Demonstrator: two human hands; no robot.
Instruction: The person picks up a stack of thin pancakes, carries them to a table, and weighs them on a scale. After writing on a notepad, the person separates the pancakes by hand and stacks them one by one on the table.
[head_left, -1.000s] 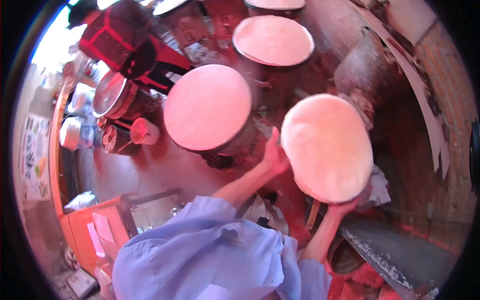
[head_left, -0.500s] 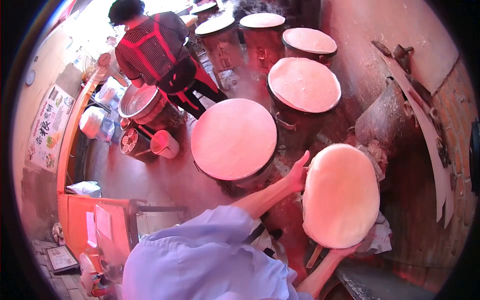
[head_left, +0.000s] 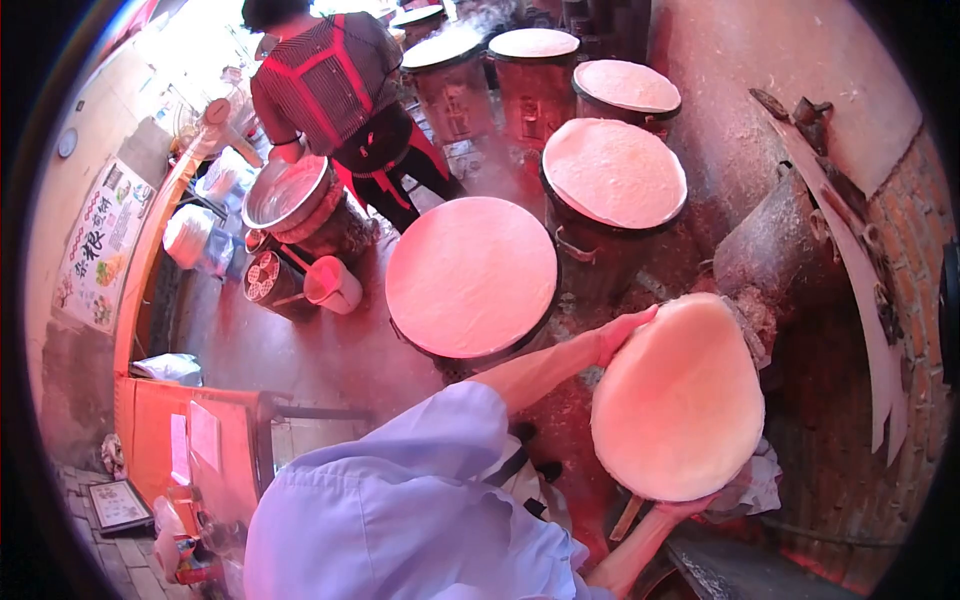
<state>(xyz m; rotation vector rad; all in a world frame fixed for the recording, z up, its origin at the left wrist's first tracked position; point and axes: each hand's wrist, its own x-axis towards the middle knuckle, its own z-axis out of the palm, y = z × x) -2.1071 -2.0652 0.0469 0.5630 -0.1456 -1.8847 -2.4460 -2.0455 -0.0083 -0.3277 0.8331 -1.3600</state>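
Observation:
A large pale pancake (head_left: 680, 400) spans the space between my two hands, its upper end narrowed and its lower end rounded. My left hand (head_left: 626, 336) is closed on its upper left edge, fingers partly hidden. Under the lower edge, my right hand (head_left: 692, 507) grips it, with most fingers out of sight behind it. A crumpled whitish cloth or bag (head_left: 757, 482) shows behind its lower right side. Just left of my left arm is a round griddle (head_left: 553, 325) covered by a pale sheet (head_left: 470, 275).
Another covered griddle (head_left: 612, 172) stands farther off, with several more behind it. A person in a striped top (head_left: 325, 85) stands beside a large metal basin (head_left: 285, 200). A pink pitcher (head_left: 333, 285) is on the floor. Wooden boards (head_left: 850, 260) lean along the right wall.
My left hand has shifted right along the pancake's upper edge, and its raised thumb has come down. The pancake has gone from oval to pear-shaped. The other person has leaned toward the basin.

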